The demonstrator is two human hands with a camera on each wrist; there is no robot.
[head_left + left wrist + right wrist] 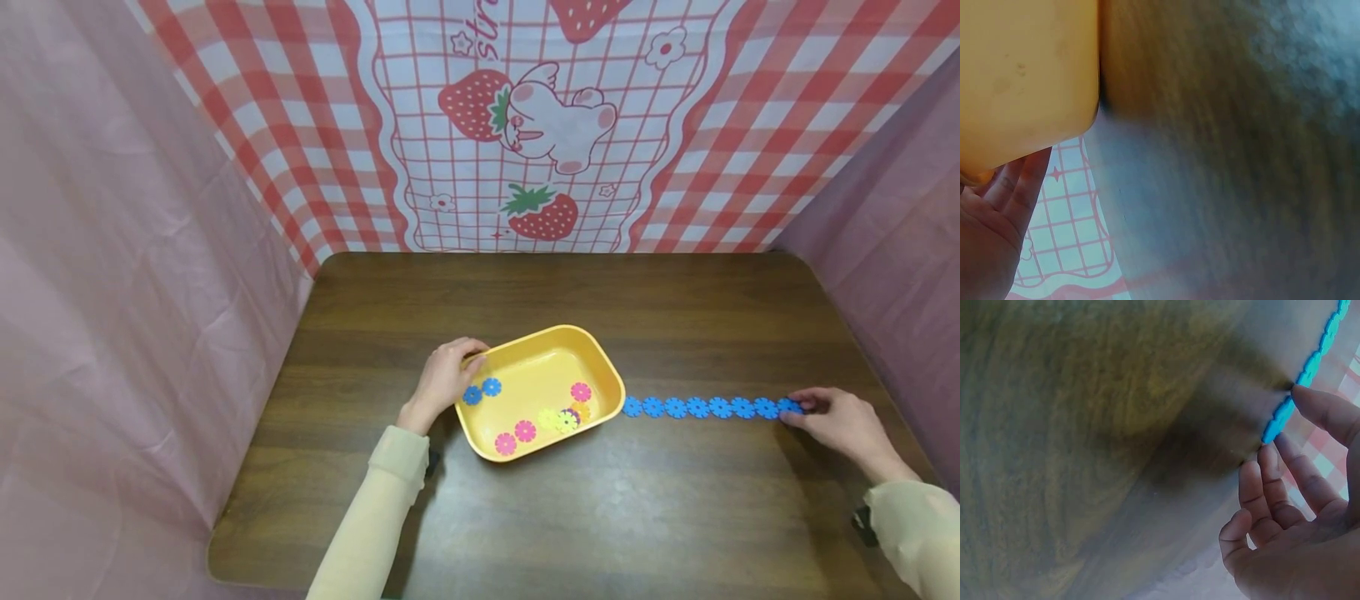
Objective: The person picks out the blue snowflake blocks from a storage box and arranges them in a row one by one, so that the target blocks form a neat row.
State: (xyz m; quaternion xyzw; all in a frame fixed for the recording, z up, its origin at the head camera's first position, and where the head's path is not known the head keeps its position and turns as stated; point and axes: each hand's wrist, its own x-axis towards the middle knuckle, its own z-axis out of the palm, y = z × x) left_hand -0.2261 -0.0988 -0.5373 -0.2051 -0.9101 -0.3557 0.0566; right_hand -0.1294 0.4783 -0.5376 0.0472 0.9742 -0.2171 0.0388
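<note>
A yellow plastic tray (517, 358) stands on the table, set at a slant. My left hand (446, 379) grips its left end, thumb at the rim and fingers along the outer wall; in the left wrist view the fingers (1022, 187) pass behind the tray (1022, 69). To the right, a straight chain of several blue snowflake discs (697, 407) runs from the tray's right wall. My right hand (843, 425) pinches the chain's far right end. In the right wrist view, thumb and index finger lie on either side of the blue chain (1311, 365).
Inside the tray are two blue discs (482, 390), several pink discs (525, 431), yellow discs (558, 420) and an orange one (582, 412), partly overlapping. The brown wooden table (360, 333) ends at a strawberry-print cloth (540, 125) behind, with pink curtains (112, 250) at both sides.
</note>
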